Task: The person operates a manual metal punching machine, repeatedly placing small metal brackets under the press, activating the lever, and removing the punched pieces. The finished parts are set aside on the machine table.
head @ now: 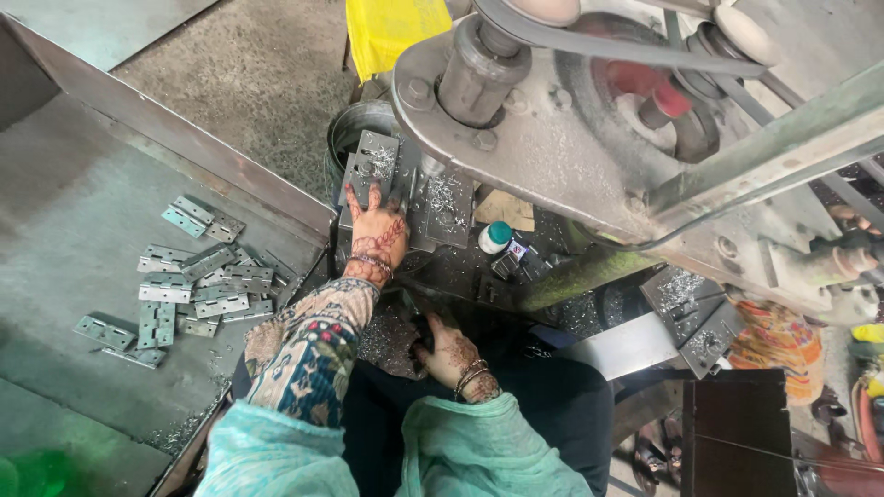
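While our left hand (376, 230) presses a hinge plate (361, 175) flat under the press head (479, 64), our right hand (447, 354) grips something unidentifiable below it.

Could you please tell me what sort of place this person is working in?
Most likely a small metalworking workshop making hinges. A belt-driven machine stands over the work spot, where the left hand holds a metal plate, a pile of metal hinges lies on a steel tray, and metal shavings are scattered about.

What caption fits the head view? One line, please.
Left hand presses a metal hinge under the drill press; right hand rests low.
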